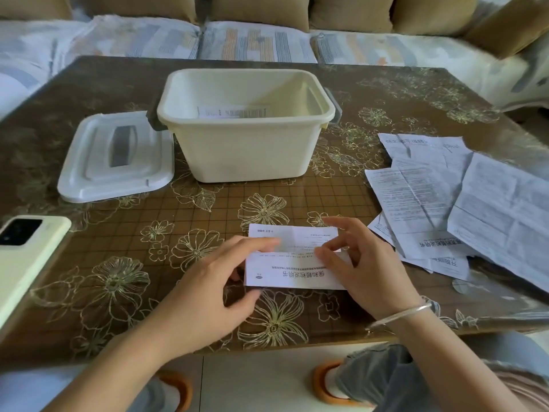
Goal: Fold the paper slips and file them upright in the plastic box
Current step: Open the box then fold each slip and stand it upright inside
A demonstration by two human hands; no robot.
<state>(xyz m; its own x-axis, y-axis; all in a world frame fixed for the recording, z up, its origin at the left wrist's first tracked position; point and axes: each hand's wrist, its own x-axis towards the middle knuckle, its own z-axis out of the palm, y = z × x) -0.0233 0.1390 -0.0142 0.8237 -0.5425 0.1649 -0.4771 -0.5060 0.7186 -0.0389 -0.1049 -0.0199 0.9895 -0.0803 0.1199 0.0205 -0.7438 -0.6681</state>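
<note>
Across the floral table (208, 209), the open box (246, 150) stands at the far middle, with a filed slip (234, 112) already inside against its far wall. The pile (463, 203) of unfolded sheets is spread at the right edge, the lid (116, 157) lies flat just left of the box, and a phone (26, 257) sits at the near left, well apart from the work. At the near middle the slip (294, 273) lies flat on the table, and its near part looks turned over as a printed flap. The left hand (208, 292) is released, with fairly straight fingers pressing the flap's left end down. The right hand (365, 269) grasps the slip, thumb and fingers pinching the flap's free edge at its right end. The fold seems placed but not yet creased, so the care now belongs in squaring it. The flap's side edges should meet those of the layer beneath before any pressure goes on. The left hand would best stay as an anchor while the right smooths the fold from the middle outward. A firm, straight crease should help the slip stand upright beside the filed one. A skewed fold would likely make it lean or slump in the box.
</note>
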